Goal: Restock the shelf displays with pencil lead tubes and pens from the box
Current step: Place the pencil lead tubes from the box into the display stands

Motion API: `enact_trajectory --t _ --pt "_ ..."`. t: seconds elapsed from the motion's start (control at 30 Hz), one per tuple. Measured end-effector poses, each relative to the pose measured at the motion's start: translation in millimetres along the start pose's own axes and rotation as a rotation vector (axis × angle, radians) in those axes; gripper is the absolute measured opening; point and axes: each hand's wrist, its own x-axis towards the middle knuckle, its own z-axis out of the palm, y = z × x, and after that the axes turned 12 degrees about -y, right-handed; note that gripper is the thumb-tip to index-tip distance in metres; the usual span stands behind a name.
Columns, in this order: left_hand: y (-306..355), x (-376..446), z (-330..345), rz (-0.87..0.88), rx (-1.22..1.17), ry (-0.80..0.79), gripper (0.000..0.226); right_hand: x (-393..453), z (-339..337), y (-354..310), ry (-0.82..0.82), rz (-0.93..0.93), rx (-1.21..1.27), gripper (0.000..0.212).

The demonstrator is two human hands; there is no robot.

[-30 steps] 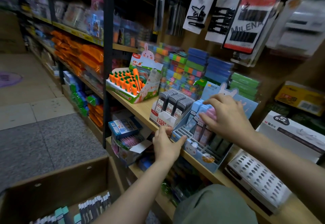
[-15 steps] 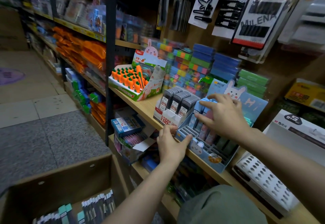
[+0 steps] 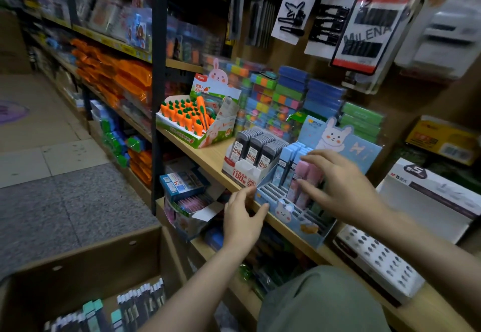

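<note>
Pencil lead tubes [image 3: 299, 172] in pale blue and pink stand upright in the slots of a blue rabbit-printed display [image 3: 291, 214] that sits at the front edge of the wooden shelf [image 3: 208, 159]. Its front rows of slots are unfilled, and the tubes fill the rows behind them. Just beside it on the left, touching or nearly so, a white display [image 3: 244, 172] holds three rows of dark grey lead cases [image 3: 256, 145]. Farther left along the same shelf stands a green-and-white box of orange carrot-shaped items [image 3: 187, 118].

The right hand [image 3: 338, 185] hovers over the pink tubes with fingers spread and nearly straight; the blur makes it hard to tell whether the fingertips touch them, and it grips nothing. The left hand [image 3: 243, 217] is at the shelf's front edge, fingers relaxed and slightly bent, with the thumb against the left front corner of the blue display and nothing held.

Below, at the lower left corner of the view, an open cardboard box [image 3: 86, 264] on the floor holds rows of dark and teal-capped tubes and pens [image 3: 125, 308]. Cards of black hair clips [image 3: 291, 16] hang above the shelf.
</note>
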Motion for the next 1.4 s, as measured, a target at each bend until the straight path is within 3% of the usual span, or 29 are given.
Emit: enact_trajectory --t 0.17,0.33,0.5,0.6,0.73,0.97,1.17,1.3,1.4 --pt "-28 -30 -47 0.05 0.083 -0.002 0.024 13 46 -77 -0.08 -0.236 0.137 0.042" --pt "-112 -87 -123 -0.234 0.102 0.17 0.013 30 136 -167 -0.442 -0.271 0.341 0.034" --pt "-202 -151 -174 -0.651 -0.022 0.361 0.005 20 243 -227 -0.803 -0.092 0.537 0.026" --pt "-244 -180 -180 -0.847 -0.034 0.401 0.017 7 303 -245 -0.977 0.074 0.581 0.022" --pt "-285 -203 -173 -1.06 -0.03 0.251 0.011 -16 367 -260 -1.161 0.243 0.628 0.021" --pt "-326 -214 -153 -1.111 0.22 -0.015 0.043 -51 430 -282 -1.21 0.266 0.578 0.061" --pt "-334 -212 -145 -1.036 0.365 0.042 0.031 -55 450 -296 -1.062 0.338 0.668 0.027" --pt "-336 -210 -141 -1.035 0.294 0.11 0.033 -53 454 -297 -1.125 0.266 0.654 0.025" --pt "-334 -210 -137 -0.994 0.271 0.174 0.027 -52 447 -301 -1.15 0.315 0.671 0.017"
